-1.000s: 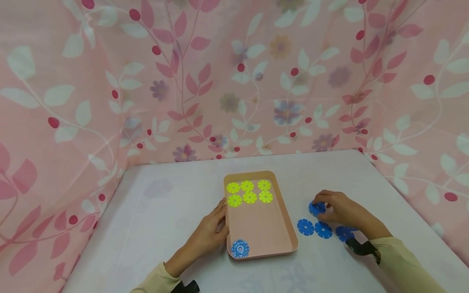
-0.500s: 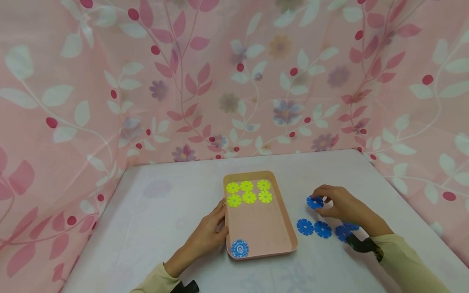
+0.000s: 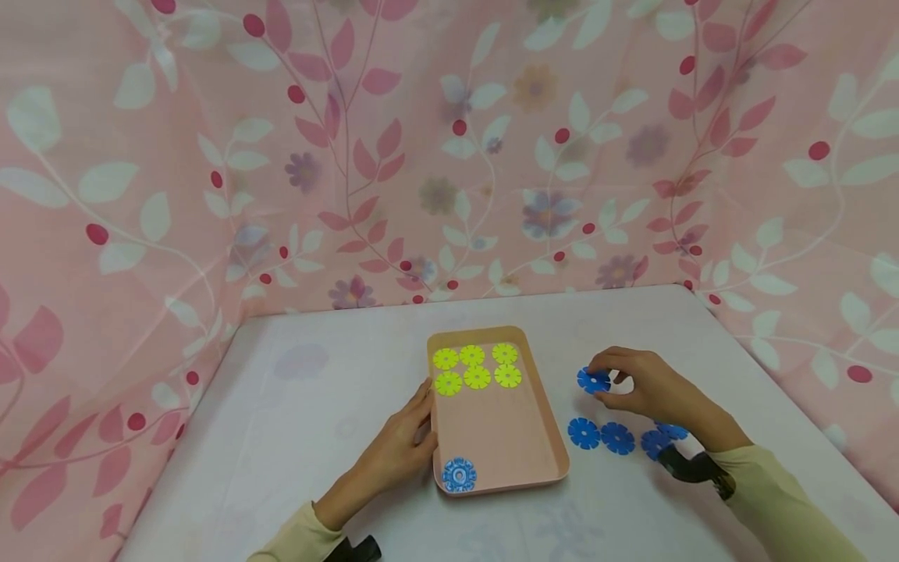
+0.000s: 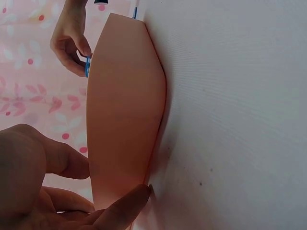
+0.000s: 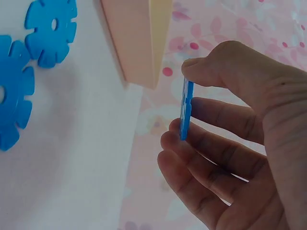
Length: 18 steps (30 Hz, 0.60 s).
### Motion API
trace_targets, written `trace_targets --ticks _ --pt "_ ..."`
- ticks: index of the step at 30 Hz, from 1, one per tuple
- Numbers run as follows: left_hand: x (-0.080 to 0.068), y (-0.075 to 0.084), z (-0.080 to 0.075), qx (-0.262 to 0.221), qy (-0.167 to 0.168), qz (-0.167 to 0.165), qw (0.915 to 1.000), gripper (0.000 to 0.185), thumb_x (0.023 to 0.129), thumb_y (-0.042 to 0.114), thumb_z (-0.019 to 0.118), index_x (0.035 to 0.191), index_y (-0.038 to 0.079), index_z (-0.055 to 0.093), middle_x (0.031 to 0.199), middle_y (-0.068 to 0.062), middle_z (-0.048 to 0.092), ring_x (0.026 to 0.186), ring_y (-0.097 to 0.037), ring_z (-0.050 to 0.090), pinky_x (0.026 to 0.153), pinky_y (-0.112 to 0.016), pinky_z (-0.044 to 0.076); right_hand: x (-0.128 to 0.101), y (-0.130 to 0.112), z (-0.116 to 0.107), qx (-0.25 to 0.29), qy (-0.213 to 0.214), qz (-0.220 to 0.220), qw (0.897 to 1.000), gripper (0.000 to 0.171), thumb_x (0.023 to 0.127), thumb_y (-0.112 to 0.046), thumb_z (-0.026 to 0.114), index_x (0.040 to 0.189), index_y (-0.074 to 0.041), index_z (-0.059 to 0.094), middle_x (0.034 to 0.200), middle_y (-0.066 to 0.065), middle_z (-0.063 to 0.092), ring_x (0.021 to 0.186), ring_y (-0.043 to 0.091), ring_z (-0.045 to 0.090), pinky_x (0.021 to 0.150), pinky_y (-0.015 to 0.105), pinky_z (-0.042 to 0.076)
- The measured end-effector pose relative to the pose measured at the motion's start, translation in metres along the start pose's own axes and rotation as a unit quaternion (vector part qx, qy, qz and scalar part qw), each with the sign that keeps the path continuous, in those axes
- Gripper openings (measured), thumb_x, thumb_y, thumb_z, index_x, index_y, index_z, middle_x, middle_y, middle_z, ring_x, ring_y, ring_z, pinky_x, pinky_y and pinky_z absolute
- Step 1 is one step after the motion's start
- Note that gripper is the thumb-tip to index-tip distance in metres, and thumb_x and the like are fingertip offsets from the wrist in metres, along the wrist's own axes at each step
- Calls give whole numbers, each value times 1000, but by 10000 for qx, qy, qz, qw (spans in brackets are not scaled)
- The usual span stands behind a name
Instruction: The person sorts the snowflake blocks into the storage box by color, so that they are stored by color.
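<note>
Blue snowflake disc (image 3: 593, 380) is pinched between your right hand's (image 3: 642, 387) thumb and fingertips, lifted off the table (image 3: 316, 406) just right of the pink tray (image 3: 555, 445), flat face tilted toward the tray; the edge-on grip shows in the right wrist view. Other blue discs (image 3: 600, 435) lie on the table below that hand. Your left hand (image 3: 400, 449) rests with fingers extended against the tray's left rim, apparently steadying it. Six yellow discs (image 3: 476, 367) fill the tray's far end; one blue disc (image 3: 460, 474) sits at its near-left corner.

No readable text, label or number appears, as far as these views show.
</note>
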<state>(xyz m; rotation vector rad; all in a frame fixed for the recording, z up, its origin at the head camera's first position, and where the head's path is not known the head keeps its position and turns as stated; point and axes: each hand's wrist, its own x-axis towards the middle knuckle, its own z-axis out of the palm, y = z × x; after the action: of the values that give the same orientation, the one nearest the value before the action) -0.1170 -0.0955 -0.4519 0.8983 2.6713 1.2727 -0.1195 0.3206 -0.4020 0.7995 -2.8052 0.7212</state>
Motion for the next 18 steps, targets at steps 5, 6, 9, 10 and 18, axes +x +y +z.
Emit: trace_targets --ticks 5,6,9,10,18 --pt "0 -1 0 -2 -19 42 10000 66 97 -4 63 156 -12 33 166 -27 21 151 -36 27 113 -48 33 2 -11 1 -21 118 -141 9998 37 79 -8 91 112 -6 75 112 4 71 96 19 68 74 37 62" --pt "0 -1 0 -2 -18 50 10000 66 97 -4 63 155 -12 33 166 -27 21 151 -36 26 114 -48 33 2 -12 1 -32 134 -155 9998 36 79 -8 91 112 -7 75 112 4 71 96 19 68 74 35 62" --pt "0 -1 0 15 -20 64 10000 66 97 -4 64 155 -12 33 166 -28 21 151 -36 26 114 -49 32 3 -17 1 -60 163 -169 9997 36 79 -9 91 112 -8 75 113 3 70 96 18 68 75 29 61" --pt "0 -1 0 21 -17 69 10000 66 97 -4 64 155 -12 33 166 -28 21 151 -36 26 114 -49 32 3 -18 1 -48 169 -180 9997 36 79 -9 91 111 -8 75 113 3 70 96 17 68 75 28 60" --pt "1 -1 -1 44 -19 65 10000 66 96 -4 63 154 -13 34 165 -28 22 151 -37 27 114 -50 32 9 -26 5 157 100 -311 9993 35 82 -12 90 113 -9 74 114 1 70 96 14 67 77 32 61"
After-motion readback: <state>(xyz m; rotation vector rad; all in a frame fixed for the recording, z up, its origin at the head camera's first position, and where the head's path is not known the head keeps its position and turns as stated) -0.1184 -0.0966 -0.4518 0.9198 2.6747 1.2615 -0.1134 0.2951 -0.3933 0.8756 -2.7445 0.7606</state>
